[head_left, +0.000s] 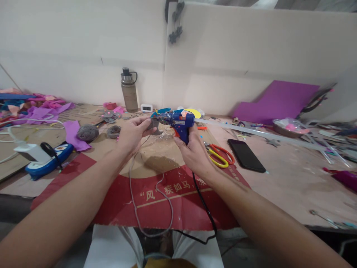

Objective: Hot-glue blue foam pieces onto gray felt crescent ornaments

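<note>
In my right hand (192,149) is a blue hot glue gun (181,124), with a long clear glue stick (240,128) sticking out of its back. My left hand (136,132) pinches a small grey felt piece (156,128) right at the gun's nozzle; its full outline is partly hidden. A thin grey yarn (134,193) hangs in a loop from near the left hand, past the table's front edge. The gun's black cord (205,203) drops below my right wrist. Both hands are above a red and brown cardboard sheet (111,193).
Scissors with red and yellow handles (220,156) and a black phone (246,155) lie right. Left are grey yarn balls (87,132), a blue power strip (50,160) and felt scraps (47,111). A bottle (129,93) and small clock (146,108) stand behind; purple felt (273,104) leans back right.
</note>
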The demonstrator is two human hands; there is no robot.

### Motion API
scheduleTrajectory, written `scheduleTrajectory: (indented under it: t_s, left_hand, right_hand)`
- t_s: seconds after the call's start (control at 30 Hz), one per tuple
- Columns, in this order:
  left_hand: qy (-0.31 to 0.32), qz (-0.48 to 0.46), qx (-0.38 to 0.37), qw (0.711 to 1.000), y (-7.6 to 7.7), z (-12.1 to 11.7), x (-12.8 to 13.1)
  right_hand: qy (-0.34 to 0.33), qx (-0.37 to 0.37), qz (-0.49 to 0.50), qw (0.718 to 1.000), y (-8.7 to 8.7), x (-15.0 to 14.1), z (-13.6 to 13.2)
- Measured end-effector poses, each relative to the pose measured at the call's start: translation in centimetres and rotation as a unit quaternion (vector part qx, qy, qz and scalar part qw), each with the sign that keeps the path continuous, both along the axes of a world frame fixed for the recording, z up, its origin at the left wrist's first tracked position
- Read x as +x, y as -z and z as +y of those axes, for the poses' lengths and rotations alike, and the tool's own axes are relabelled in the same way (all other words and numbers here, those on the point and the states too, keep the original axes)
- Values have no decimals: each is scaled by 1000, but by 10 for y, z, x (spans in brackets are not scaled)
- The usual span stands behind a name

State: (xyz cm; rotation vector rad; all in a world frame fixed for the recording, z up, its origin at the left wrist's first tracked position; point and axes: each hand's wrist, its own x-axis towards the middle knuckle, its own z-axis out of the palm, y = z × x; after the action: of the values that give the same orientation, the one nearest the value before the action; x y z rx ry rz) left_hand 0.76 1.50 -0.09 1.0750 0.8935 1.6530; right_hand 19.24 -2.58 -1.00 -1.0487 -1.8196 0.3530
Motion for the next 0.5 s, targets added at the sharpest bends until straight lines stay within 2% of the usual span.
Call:
scheduleTrajectory:
  t_s: [0.27, 0.5]
  left_hand:
    - [14, 13, 20, 1000, 3, 3, -2]
    - [-3, 15, 12, 1000, 1, 2, -2]
  right_hand:
    - [-1, 1, -8, 1000, 2, 1, 1]
    - [12, 8, 0, 1000, 3, 1, 2]
